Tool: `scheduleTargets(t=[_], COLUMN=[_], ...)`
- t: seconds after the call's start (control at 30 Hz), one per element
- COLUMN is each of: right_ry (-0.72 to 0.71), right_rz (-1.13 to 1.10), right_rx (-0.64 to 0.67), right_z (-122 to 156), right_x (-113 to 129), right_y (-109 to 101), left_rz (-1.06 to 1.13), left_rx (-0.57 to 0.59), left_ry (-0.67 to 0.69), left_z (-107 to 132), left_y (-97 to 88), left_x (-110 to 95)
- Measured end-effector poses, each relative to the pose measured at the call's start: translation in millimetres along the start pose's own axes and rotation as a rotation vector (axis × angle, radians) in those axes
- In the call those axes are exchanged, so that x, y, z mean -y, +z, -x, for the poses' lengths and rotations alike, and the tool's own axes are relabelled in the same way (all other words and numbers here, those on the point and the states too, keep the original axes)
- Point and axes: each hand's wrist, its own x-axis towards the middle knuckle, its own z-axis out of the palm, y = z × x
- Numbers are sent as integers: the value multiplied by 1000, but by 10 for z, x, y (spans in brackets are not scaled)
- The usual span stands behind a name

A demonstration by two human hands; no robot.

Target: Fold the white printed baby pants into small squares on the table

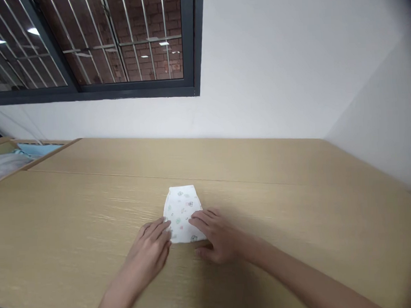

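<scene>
A small white cloth (182, 216) with a print of little coloured figures lies flat on the tabletop (91, 226), its far end narrower than its near end. It looks folded, though the layers cannot be counted from here. My left hand (149, 247) rests at its left edge, fingers stretched out and fingertips on the fabric. From the right, my right hand (215, 234) reaches over the near right part, fingers extended on the cloth and thumb apart, near the table surface.
At the far left stands an open wooden box (48, 156) with white and light blue fabric (7, 164) inside. A white wall (256, 76) borders the table behind and on the right. Above is a dark-framed window (118, 92) with metal bars. A seam crosses the tabletop.
</scene>
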Motion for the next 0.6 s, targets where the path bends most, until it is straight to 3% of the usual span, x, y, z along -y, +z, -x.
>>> scheduleTargets(t=[0.07,0.23,0.37,0.6], right_ry=[5,149,351,589], right_rz=[-38,-164,-296,-259], right_rx=[-7,-63,-123,-181], right_z=[31,-95,-276,-627], right_x=[-32,-136,-236,-517], right_y=[19,12,-78,-25], left_rz=[98,470,632,434], left_rx=[75,230,308,157], left_ry=[-23,-266,-261,-381], left_z=[-79,-304,-504,-888], left_y=[-65,-304,-358,-68], left_x=[54,220,399,661])
